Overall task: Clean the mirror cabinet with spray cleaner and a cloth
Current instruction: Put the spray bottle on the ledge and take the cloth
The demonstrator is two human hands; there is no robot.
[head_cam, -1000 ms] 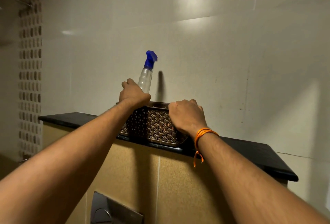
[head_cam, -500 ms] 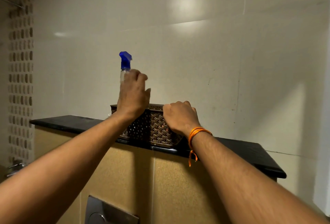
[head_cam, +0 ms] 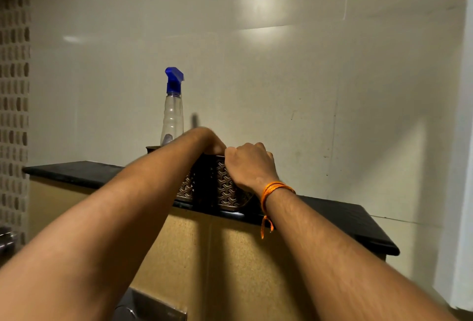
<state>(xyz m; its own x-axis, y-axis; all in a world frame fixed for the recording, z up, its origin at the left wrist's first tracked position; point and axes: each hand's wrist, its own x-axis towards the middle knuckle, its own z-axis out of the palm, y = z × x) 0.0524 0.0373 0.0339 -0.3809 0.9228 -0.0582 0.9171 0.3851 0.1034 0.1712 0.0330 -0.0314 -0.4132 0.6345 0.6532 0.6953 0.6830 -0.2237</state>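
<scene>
**Item of concern:** the clear plastic spray bottle with a blue trigger head (head_cam: 172, 115). It stands upright at the left end of a brown openwork basket (head_cam: 226, 188), long axis vertical, nozzle pointing right. The basket sits on a black stone ledge (head_cam: 76, 170) against a pale tiled wall (head_cam: 307, 77).

**Left hand** (head_cam: 211, 141): bent at the wrist over the near rim at the basket's middle. The fingers dip inside and are out of sight, so I cannot tell whether they hold anything.

**Right hand** (head_cam: 249, 164): fingers curled over the rim just to the right of the left hand, gripping the basket. An orange thread band (head_cam: 275, 190) circles that wrist.

**Governing relation:** the spray bottle lies up and to the left of both hands. The left forearm crosses in front of its base, and the left hand is the nearer.

**Judgement:** a reach for the bottle falls to the left hand, rising and going leftwards to take the ribbed body while the right hand steadies the basket. Neither cloth nor mirror cabinet is in view, and cleaning appears not yet begun.
</scene>
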